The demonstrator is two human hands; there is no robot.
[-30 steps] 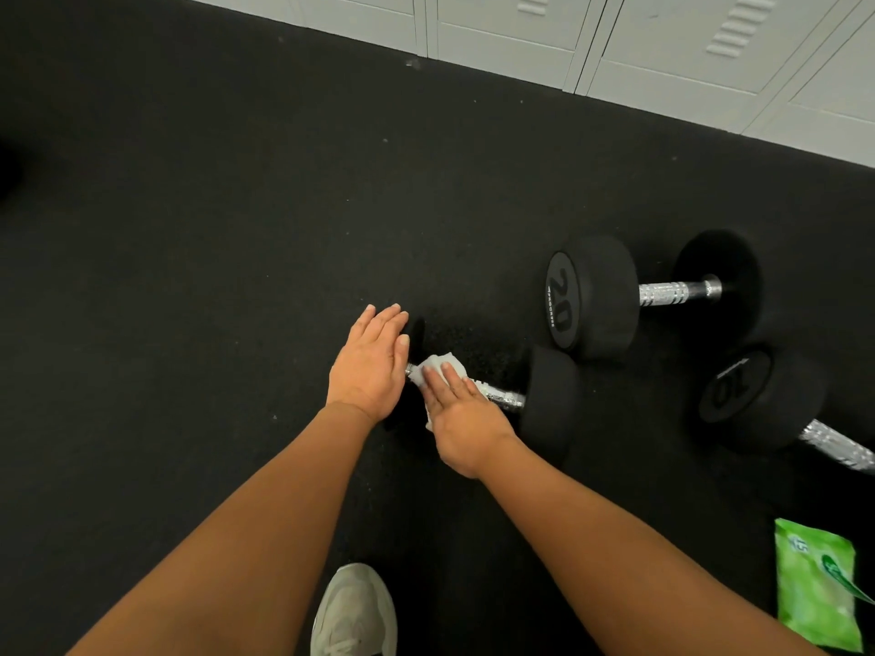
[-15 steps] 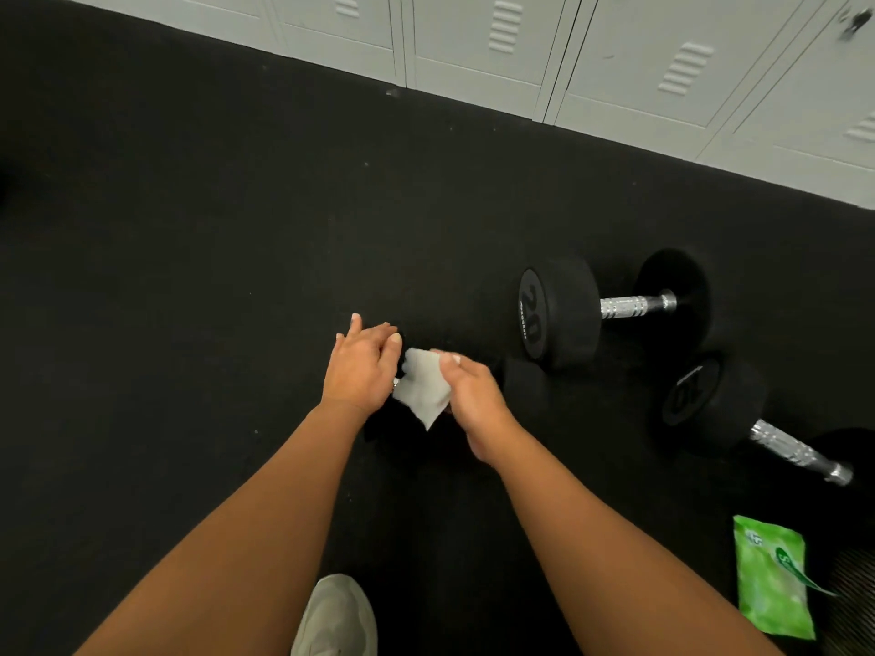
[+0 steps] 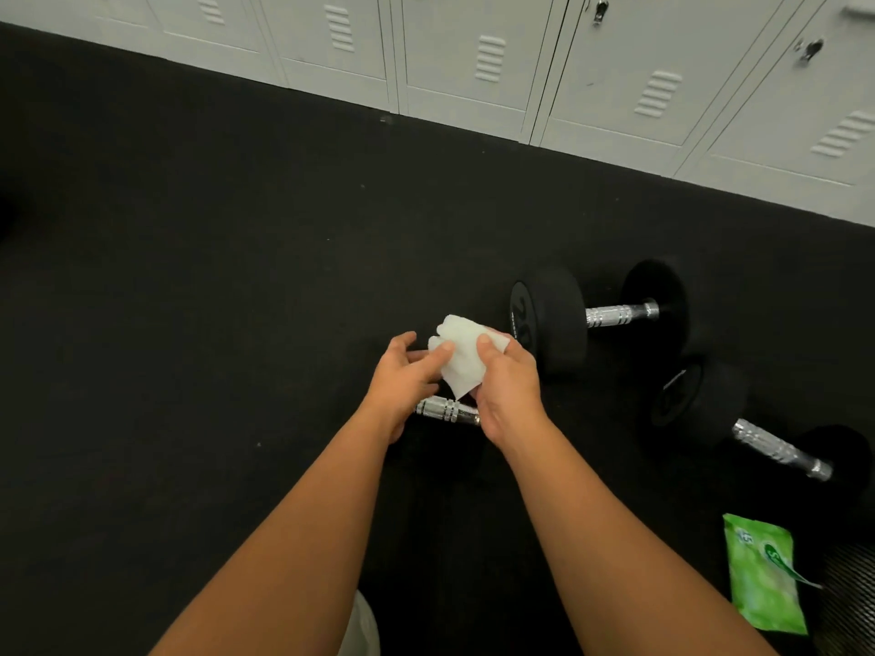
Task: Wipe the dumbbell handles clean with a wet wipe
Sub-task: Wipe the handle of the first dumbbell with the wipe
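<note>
A white wet wipe (image 3: 458, 356) is held up between both hands, above the floor. My left hand (image 3: 402, 381) pinches its left edge and my right hand (image 3: 506, 385) grips its right side. Below the hands lies the nearest dumbbell, of which only the chrome handle (image 3: 447, 411) shows; its black ends are hidden by my wrists. A second dumbbell (image 3: 549, 319) marked 20 lies to the right with a bare chrome handle (image 3: 615, 315). The third dumbbell (image 3: 696, 400) lies further right, handle (image 3: 776, 449) pointing toward me.
A green wet-wipe pack (image 3: 764, 572) lies on the black rubber floor (image 3: 189, 324) at the lower right. White lockers (image 3: 473, 54) line the far edge. My shoe (image 3: 362, 627) shows at the bottom.
Both hands lifted off the nearest dumbbell's handle, taking the wipe up with them. My left hand, which rested on the dumbbell end, now holds the wipe too.
</note>
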